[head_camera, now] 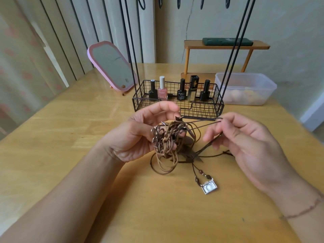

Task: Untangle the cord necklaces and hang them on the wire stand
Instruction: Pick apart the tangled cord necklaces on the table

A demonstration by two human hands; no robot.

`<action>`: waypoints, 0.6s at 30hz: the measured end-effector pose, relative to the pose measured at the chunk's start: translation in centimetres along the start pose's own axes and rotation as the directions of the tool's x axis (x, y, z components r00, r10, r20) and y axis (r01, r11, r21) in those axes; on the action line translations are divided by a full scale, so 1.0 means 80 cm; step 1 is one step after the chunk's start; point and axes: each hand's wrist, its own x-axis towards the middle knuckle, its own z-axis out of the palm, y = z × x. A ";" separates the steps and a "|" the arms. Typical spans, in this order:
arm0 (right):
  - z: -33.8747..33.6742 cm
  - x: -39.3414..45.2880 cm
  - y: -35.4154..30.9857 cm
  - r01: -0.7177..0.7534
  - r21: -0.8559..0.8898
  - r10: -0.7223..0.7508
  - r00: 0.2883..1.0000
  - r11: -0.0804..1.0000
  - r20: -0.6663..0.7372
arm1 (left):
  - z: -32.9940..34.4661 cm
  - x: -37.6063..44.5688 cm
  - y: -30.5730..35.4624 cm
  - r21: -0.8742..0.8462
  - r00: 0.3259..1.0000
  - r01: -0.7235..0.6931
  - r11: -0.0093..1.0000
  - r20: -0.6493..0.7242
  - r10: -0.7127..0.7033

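A tangled bundle of brown cord necklaces (167, 139) is held up over the wooden table. My left hand (136, 135) grips the knotted mass, fingers curled round it. My right hand (245, 142) pinches a dark cord loop (206, 122) pulled out to the right of the tangle. Loose loops hang down to the table, and a silver square pendant (209, 187) on a beaded cord lies below. The black wire stand (178, 102) rises just behind my hands; its hooks (178, 3) show at the top edge.
The stand's basket holds several nail polish bottles (162, 90). A pink-framed mirror (112, 66) leans at the back left. At the back right sit a clear plastic tub (245, 88) and a small wooden shelf (226, 45). The wooden table (70, 137) spreads all around.
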 end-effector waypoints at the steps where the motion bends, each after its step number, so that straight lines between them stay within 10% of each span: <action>1: -0.001 0.000 -0.001 -0.009 0.052 0.009 1.000 0.999 -0.001 | 0.000 0.000 -0.001 0.002 0.999 0.026 1.000 -0.023 -0.026; 10: -0.011 0.000 -0.011 -0.238 0.273 0.166 0.951 0.932 0.261 | -0.002 0.005 0.000 0.087 0.936 0.169 0.982 -0.327 -0.132; 18: -0.028 -0.001 -0.020 -0.234 0.007 0.233 0.970 0.972 0.066 | 0.003 0.005 0.000 0.203 0.908 0.244 0.948 -0.390 -0.151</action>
